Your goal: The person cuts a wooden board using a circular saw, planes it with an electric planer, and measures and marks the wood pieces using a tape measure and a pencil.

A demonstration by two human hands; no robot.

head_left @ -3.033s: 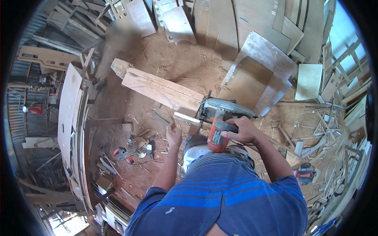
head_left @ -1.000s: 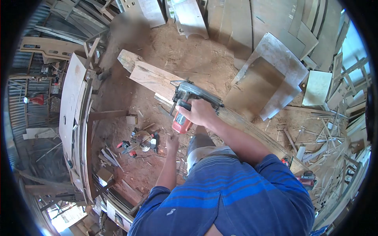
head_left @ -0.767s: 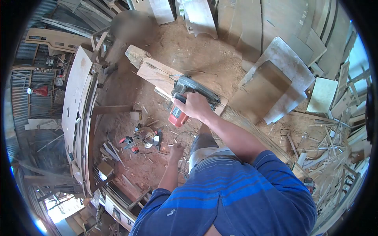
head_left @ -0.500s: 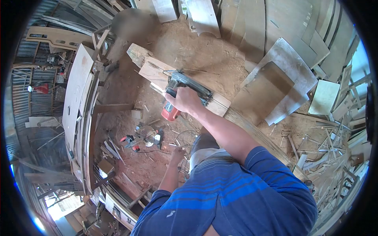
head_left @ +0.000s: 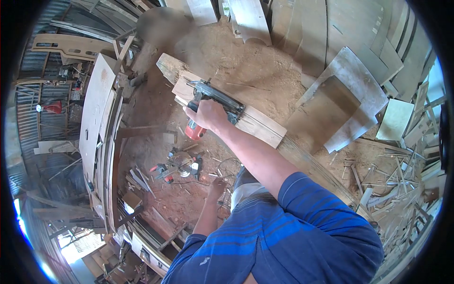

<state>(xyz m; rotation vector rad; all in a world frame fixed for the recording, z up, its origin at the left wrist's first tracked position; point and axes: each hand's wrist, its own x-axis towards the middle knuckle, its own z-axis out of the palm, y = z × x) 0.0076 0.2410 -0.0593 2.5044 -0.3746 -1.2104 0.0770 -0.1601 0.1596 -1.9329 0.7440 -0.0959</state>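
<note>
My right hand (head_left: 211, 115) is wrapped round the handle of a red and black circular saw (head_left: 222, 97). The saw rests on a pale wooden board (head_left: 262, 127), towards its far-left end. Under that board runs a longer, rougher timber (head_left: 171, 67), its end sticking out at the far left. Low beside my leg hangs my left hand (head_left: 217, 187), with its fingers curled. A tiny white thing shows at its fingertips, too small to name.
Power tools with red and black bodies (head_left: 177, 166) lie on the dusty floor to the left, among offcuts and a cable. A stack of panels on a frame (head_left: 97, 104) stands further left. Loose sheets (head_left: 326, 106) lie at right, near scattered scrap wood (head_left: 397, 180).
My right hand and the saw have moved along the board towards its far-left end, baring more of the near-right end. The whole view has shifted slightly. My left hand stays low.
</note>
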